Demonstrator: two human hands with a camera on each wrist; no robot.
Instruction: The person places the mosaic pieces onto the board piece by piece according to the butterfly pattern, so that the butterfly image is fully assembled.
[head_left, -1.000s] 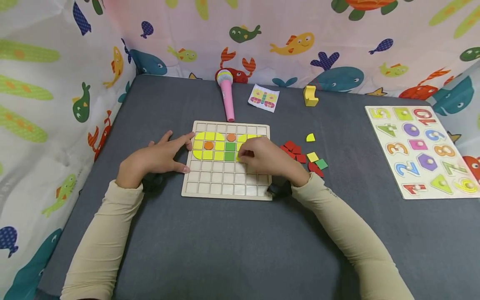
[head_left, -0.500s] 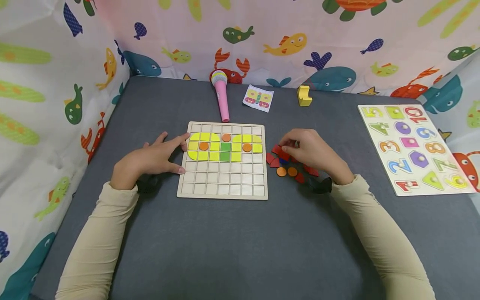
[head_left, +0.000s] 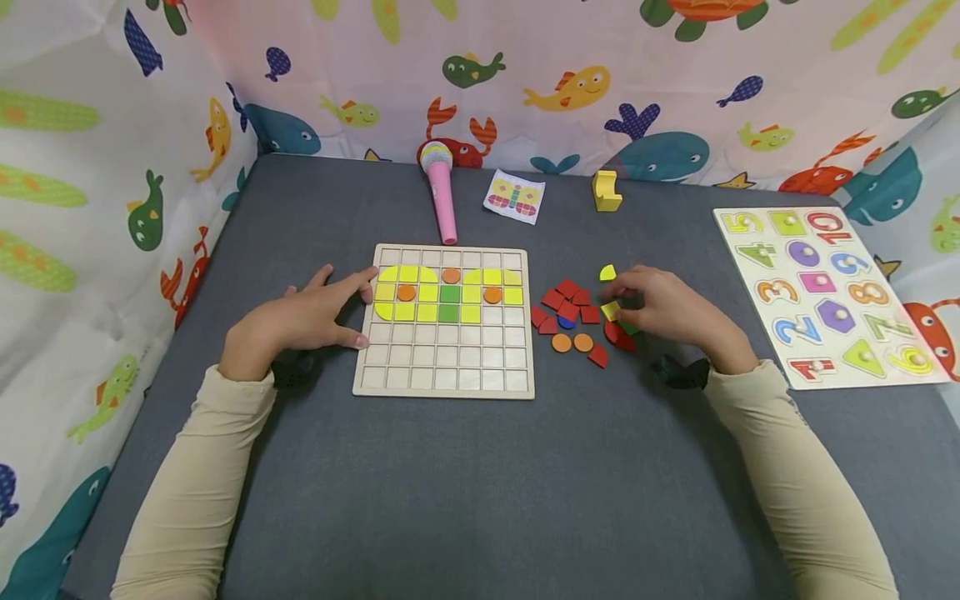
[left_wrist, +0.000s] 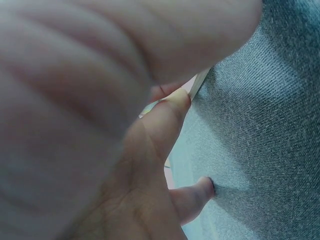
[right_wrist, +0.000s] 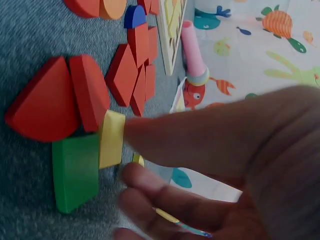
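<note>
My left hand (head_left: 288, 325) rests at the left edge of a wooden grid board (head_left: 442, 379), its fingers spread and touching the rim. In the left wrist view a sliver of the board (left_wrist: 199, 84) shows by the fingers. Yellow, green and orange pieces fill part of the upper rows. Right of the board, my right hand (head_left: 671, 308) is over the loose pieces, thumb and fingers apart around a yellow square block (right_wrist: 111, 139). The thumb lies close against this block; whether it touches cannot be told. A green block (right_wrist: 75, 170) and red quarter-round blocks (right_wrist: 45, 105) lie beside it.
Several red blocks (head_left: 566, 289), two orange discs (head_left: 582, 342) and a yellow quarter-round (head_left: 607, 272) lie right of the board. Behind are a pink toy microphone (head_left: 442, 200), a pattern card (head_left: 514, 197) and a yellow block (head_left: 606, 192). A number puzzle (head_left: 825, 292) lies at right.
My right hand has left the board, passed over the red pieces and moved right to the yellow square. An orange disc on the board's right side is now uncovered. The left hand stays put.
</note>
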